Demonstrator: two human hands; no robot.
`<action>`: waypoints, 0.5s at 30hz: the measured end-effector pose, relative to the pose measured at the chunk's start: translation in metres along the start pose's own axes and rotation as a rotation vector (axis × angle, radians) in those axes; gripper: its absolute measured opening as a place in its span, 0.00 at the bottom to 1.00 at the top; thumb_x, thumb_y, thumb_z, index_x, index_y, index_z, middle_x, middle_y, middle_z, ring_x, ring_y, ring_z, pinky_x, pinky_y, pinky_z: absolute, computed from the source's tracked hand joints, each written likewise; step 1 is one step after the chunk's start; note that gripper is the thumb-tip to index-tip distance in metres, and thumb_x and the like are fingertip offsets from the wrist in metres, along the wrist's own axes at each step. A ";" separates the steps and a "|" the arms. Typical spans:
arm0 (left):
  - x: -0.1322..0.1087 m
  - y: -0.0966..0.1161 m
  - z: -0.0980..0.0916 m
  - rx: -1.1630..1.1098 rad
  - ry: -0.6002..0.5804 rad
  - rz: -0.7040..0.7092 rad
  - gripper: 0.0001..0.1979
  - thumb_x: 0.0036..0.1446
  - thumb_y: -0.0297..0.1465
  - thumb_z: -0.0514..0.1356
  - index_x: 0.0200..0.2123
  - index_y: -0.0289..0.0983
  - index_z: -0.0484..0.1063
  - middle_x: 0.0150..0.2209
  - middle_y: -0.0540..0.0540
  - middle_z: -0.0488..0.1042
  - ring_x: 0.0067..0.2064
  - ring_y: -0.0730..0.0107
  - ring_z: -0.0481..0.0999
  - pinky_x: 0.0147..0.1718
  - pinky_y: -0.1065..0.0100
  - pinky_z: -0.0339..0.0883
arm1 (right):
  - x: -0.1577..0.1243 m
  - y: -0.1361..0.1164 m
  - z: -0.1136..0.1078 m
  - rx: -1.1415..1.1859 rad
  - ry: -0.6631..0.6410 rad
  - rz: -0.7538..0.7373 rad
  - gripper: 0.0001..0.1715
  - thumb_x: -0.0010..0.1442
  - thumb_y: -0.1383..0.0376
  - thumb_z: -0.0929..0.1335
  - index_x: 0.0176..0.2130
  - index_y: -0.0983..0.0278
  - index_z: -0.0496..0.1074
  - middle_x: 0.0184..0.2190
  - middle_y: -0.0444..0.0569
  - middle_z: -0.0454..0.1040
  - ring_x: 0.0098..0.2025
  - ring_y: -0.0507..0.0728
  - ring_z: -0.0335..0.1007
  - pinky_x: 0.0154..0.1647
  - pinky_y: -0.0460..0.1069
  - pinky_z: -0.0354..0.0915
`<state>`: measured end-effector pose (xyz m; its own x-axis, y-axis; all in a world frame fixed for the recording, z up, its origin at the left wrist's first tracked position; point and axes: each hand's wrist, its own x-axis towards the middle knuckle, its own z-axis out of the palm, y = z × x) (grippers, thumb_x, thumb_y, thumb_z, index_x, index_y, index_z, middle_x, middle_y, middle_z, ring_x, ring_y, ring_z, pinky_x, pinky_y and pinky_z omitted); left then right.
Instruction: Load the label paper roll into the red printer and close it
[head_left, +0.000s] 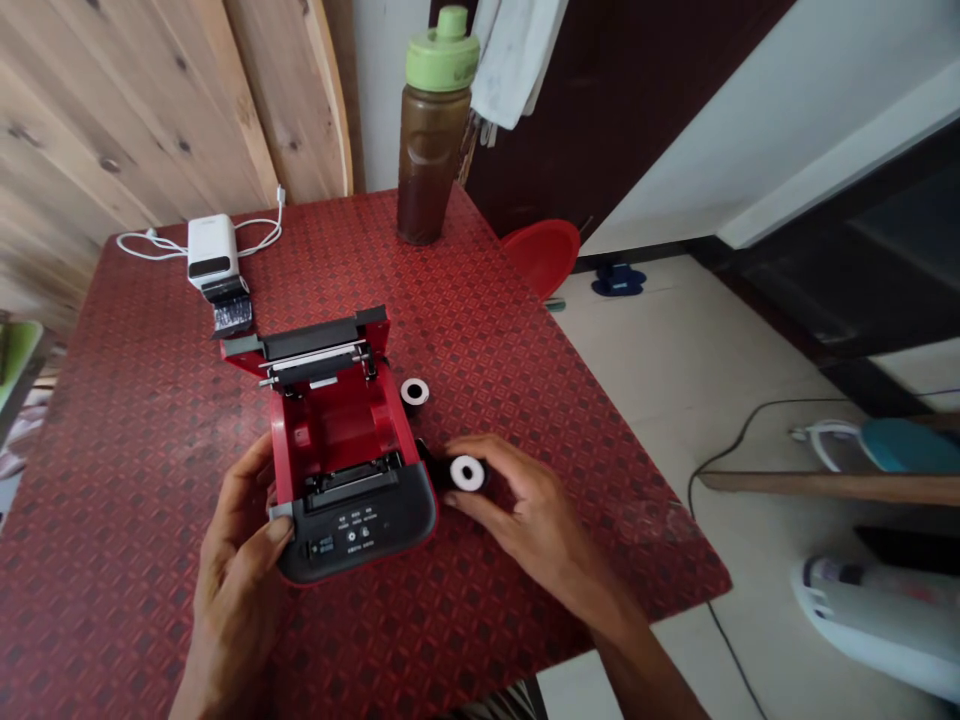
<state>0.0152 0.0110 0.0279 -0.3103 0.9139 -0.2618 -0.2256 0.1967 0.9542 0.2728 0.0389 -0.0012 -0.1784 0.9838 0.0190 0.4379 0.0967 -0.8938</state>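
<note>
Red table top (127, 520) lies under both hands of the person. The left hand (238, 570) is nearest, and it holds the left side of a small printer (360, 535) — the fingers curl behind the casing and the thumb presses on its grey corner. The printer is red inside and black at the front, with small buttons there, and its lid (319, 350) stands open, so the hollow for the paper shows empty of any roll. The right hand (525, 510) is beside the printer, and its fingers (499, 465) and thumb close around a black roll with white centre (466, 473), which sits low, at the table. A short black strip (431, 462) lies between this roll and the printer. Just beyond is a second small roll (415, 392), lying flat on the table, apart from both hands.

Farther away, a white box (211, 250) with a white cable (150, 243) lies near the table's far edge, with a black piece (232, 315) just in front of it. A brown bottle with a green lid (435, 130) stands at the far corner — behind it hangs a pale cloth (510, 60).
</note>
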 end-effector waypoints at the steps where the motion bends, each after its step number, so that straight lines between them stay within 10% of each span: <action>1: 0.000 0.000 0.000 -0.001 0.000 0.003 0.29 0.59 0.41 0.72 0.63 0.49 0.79 0.65 0.50 0.79 0.70 0.50 0.74 0.64 0.61 0.72 | -0.002 -0.003 -0.010 0.035 0.005 0.038 0.15 0.67 0.67 0.75 0.53 0.55 0.78 0.52 0.48 0.83 0.54 0.61 0.82 0.57 0.57 0.76; 7: 0.000 -0.006 -0.006 -0.015 -0.045 0.004 0.28 0.61 0.41 0.71 0.64 0.52 0.78 0.67 0.51 0.77 0.68 0.50 0.75 0.60 0.60 0.74 | -0.007 -0.046 -0.058 0.183 -0.081 0.026 0.15 0.72 0.57 0.73 0.58 0.49 0.77 0.52 0.47 0.81 0.51 0.57 0.82 0.49 0.48 0.79; 15: 0.001 -0.017 -0.013 -0.017 -0.114 0.005 0.31 0.65 0.41 0.68 0.70 0.49 0.71 0.71 0.45 0.73 0.68 0.47 0.74 0.59 0.56 0.73 | 0.027 -0.098 -0.052 -0.061 -0.332 -0.158 0.16 0.68 0.58 0.76 0.54 0.51 0.75 0.46 0.45 0.83 0.46 0.59 0.83 0.44 0.51 0.77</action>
<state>0.0061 0.0042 0.0097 -0.2048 0.9496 -0.2374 -0.2401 0.1864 0.9527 0.2709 0.0641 0.1101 -0.5194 0.8545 -0.0011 0.4326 0.2618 -0.8627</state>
